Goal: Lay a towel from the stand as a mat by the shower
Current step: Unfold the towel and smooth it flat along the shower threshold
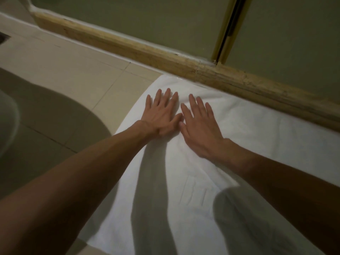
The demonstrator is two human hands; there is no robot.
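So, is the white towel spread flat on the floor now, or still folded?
Spread. The towel lies open along the shower sill, with left hand and right hand pressed flat on it.

Beige floor tiles [60,70] meet a worn wooden threshold [147,50].

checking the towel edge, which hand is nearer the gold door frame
Right. The right hand lies flat on the towel, closer below the door frame; the left hand lies beside it, farther left.
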